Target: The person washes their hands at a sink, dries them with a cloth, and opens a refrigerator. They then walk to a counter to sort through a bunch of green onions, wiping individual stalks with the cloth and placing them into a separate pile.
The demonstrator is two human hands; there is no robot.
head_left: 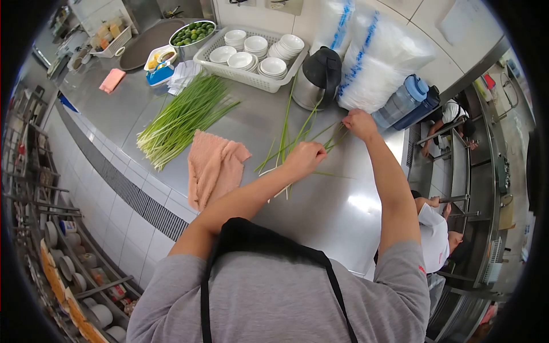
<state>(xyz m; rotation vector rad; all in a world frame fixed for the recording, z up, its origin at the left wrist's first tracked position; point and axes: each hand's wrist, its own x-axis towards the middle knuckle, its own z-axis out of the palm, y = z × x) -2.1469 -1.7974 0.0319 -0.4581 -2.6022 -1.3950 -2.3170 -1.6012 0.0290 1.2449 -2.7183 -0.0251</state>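
Where fingers (321,151) seemingly pinch, stalks (284,130) splay.

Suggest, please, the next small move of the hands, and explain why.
Perhaps the right hand should pull gently away while the left hand holds steady: both seem to pinch the same green onion leaves, the right one nearer the tips.

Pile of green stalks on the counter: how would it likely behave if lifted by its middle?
The pile of green stalks would probably sag and fan out, being long, thin and with no tie visible. It looks light for its spread. Stray stalks at its edges might slip off onto the steel counter.
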